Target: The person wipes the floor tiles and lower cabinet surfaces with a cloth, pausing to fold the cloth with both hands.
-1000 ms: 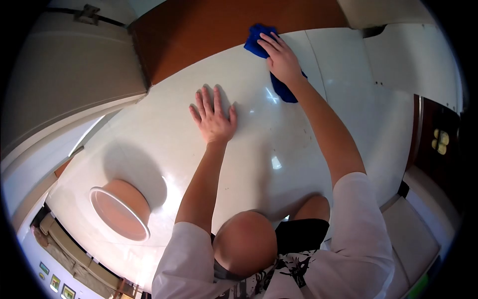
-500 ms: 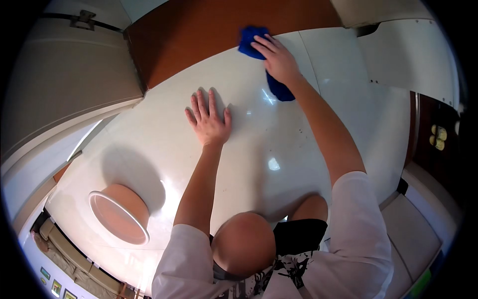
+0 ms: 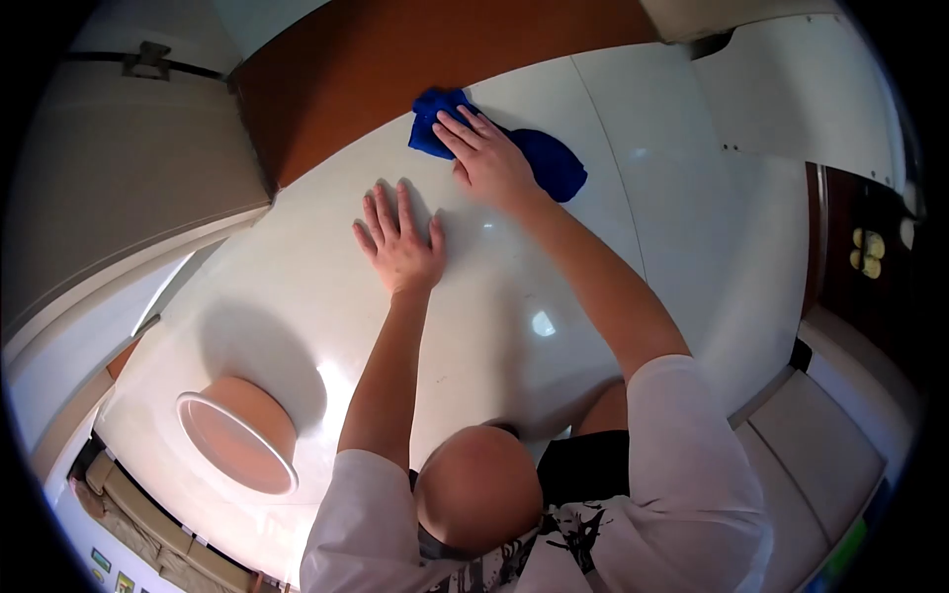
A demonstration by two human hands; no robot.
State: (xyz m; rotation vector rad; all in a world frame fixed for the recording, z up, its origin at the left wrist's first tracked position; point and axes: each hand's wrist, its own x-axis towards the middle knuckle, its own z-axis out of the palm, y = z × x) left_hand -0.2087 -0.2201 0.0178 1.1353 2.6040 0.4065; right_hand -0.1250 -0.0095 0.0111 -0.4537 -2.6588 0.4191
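A dark blue cloth (image 3: 549, 163) lies bunched on the pale, glossy floor tiles (image 3: 474, 296), one end near the brown strip. My right hand (image 3: 489, 163) presses its far part down, fingers stretched over the fabric, while the rest trails out to the right under and beyond my wrist. To the left, my left hand (image 3: 403, 252) rests flat on the tiles with its fingers spread and nothing in it. Nearer to me on the left stands a pinkish-orange basin (image 3: 252, 420) with a white rim; what it contains is hard to make out.
A reddish-brown strip (image 3: 395, 59) borders the tiles at the far side. A grey panel (image 3: 138, 168) stands at the left, a white panel (image 3: 801, 89) at the upper right. Cushioned seating (image 3: 811, 455) is at the lower right, and a sofa (image 3: 148, 514) shows at the lower left.
My right hand has swept left along the brown strip's edge, dragging the blue cloth with it. My left hand stays flat on the tiles, and the view has shifted slightly.
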